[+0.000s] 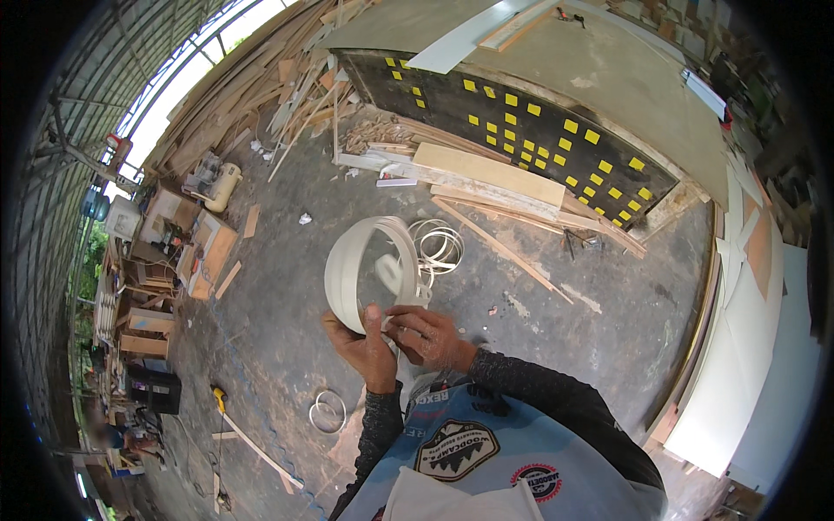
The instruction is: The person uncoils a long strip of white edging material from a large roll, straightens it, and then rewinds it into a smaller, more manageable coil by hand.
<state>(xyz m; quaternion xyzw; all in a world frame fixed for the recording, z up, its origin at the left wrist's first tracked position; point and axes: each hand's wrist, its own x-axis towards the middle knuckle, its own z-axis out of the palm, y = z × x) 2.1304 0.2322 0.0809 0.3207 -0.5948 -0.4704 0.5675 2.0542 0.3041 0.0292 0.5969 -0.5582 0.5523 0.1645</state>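
A wide roll of white edge banding (346, 273) is held up in front of me, its loops loosely wound with a smaller curl inside. My left hand (365, 352) grips its lower rim, thumb inside and fingers outside. Close beside it, my right hand (427, 337) has its fingers closed on the band at the lower right of the roll. The exact pinch of the right fingertips is partly hidden. Just beyond the roll, loose white strip loops (439, 247) lie on the floor.
A thin white ring (327, 412) lies on the floor near my left forearm. Ahead are stacked boards (491, 174) and a large bench with yellow squares on its dark side (521, 126). A compressor (223, 187) stands left, white panels (738, 373) right; a yellow-handled tool (219, 399) lies lower left.
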